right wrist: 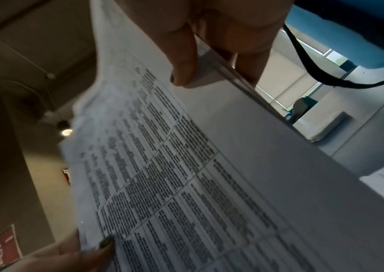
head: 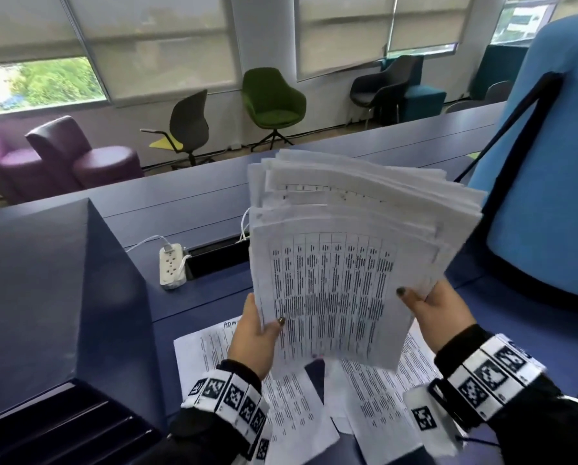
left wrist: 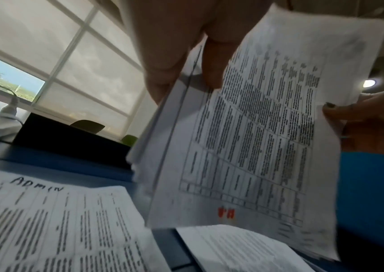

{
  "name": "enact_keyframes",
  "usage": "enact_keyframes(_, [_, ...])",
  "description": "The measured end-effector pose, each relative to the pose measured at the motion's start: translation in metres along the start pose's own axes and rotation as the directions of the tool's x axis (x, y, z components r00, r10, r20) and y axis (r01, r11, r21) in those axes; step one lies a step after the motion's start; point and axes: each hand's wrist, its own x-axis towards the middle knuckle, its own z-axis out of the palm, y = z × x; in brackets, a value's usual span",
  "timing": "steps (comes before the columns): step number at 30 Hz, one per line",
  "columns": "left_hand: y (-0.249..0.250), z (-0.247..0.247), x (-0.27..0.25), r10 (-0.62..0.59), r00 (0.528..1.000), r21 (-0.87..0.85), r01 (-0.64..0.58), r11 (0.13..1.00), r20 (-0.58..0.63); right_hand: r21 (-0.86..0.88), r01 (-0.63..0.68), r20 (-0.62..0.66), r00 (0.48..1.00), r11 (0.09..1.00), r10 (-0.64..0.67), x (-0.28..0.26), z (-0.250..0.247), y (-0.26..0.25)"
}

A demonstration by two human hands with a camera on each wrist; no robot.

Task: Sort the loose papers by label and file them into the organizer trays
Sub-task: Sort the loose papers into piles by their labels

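Note:
A thick, fanned stack of printed papers (head: 341,263) is held up above the blue desk (head: 193,203). My left hand (head: 257,333) grips its lower left edge, thumb on the front sheet. My right hand (head: 438,313) pinches the lower right edge, thumb on top. The front sheet (left wrist: 251,138) carries a table of text and a small red mark near its bottom. Loose sheets (head: 301,407) lie on the desk under the stack; one sheet (left wrist: 46,220) is hand-labelled ADMIN. In the right wrist view the stack (right wrist: 186,174) fills the frame.
A dark blue angled box (head: 56,297) stands at my left, with dark tray slots (head: 66,427) below it. A white power strip (head: 171,267) and a black cable well (head: 214,260) sit behind the papers. A blue chair back (head: 546,162) rises at right.

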Motion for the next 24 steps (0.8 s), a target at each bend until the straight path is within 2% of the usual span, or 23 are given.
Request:
enact_keyframes(5, [0.000, -0.004, 0.001, 0.020, 0.998, -0.119, -0.028, 0.992, -0.067, 0.083, -0.047, 0.072, 0.997, 0.995, 0.041, -0.005, 0.005, 0.018])
enact_keyframes(9, [0.005, 0.006, -0.002, 0.011, 1.000, -0.191, -0.014, 0.982, -0.013, 0.138, -0.112, 0.089, 0.991, 0.984, 0.101, -0.010, 0.007, 0.029])
enact_keyframes(13, [0.010, 0.011, 0.002, 0.025, 0.999, -0.285, -0.033, 0.958, -0.031, 0.009, -0.094, 0.023, 0.995, 0.996, 0.094, -0.008, -0.001, 0.026])
enact_keyframes(16, [0.008, 0.016, 0.007, -0.010, 1.000, -0.312, 0.009, 0.950, 0.001, 0.058, -0.107, 0.023, 0.994, 0.993, 0.105, -0.008, 0.003, 0.020])
enact_keyframes(19, [0.008, 0.018, 0.010, -0.037, 0.998, -0.259, 0.023, 0.966, -0.051, 0.062, -0.060, 0.028, 0.998, 0.996, 0.058, -0.008, 0.008, 0.008])
enact_keyframes(24, [0.033, 0.015, 0.005, 0.166, 0.984, -0.029, -0.168, 0.985, -0.060, 0.213, -0.068, -0.056, 0.995, 0.975, 0.082, -0.003, 0.011, 0.015])
